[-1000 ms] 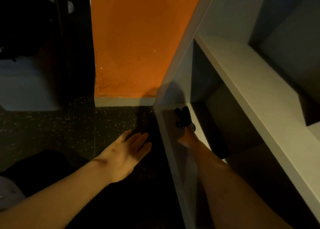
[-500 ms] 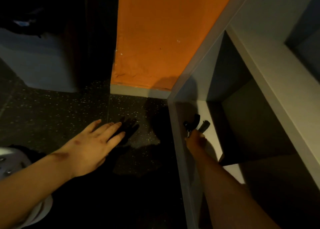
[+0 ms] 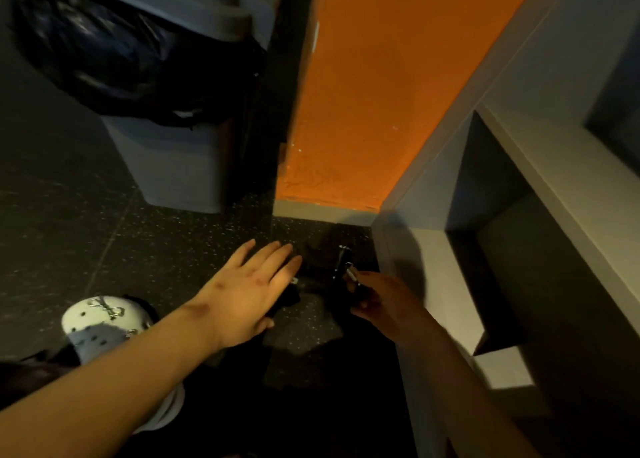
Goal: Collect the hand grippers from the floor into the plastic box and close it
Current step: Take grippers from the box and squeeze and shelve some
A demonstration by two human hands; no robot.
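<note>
There are 2 hands, left hand (image 3: 247, 293) and right hand (image 3: 386, 303), 1 hand gripper (image 3: 349, 272), 1 grey bin (image 3: 173, 167), 1 white shoe (image 3: 100, 321)

Bare forearms (image 3: 121, 371), white perforated clog (image 3: 90, 329), silver charms (image 3: 105, 307) on top

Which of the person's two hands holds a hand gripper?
The right hand: its fingers curl round the black hand gripper. The left hand is spread flat with straight fingers, gripping nothing.

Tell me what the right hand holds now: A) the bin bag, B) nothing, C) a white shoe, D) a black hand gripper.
D: the right hand curls its fingers round a black hand gripper, its metal spring showing; the left hand is open, fingers straight.
</note>
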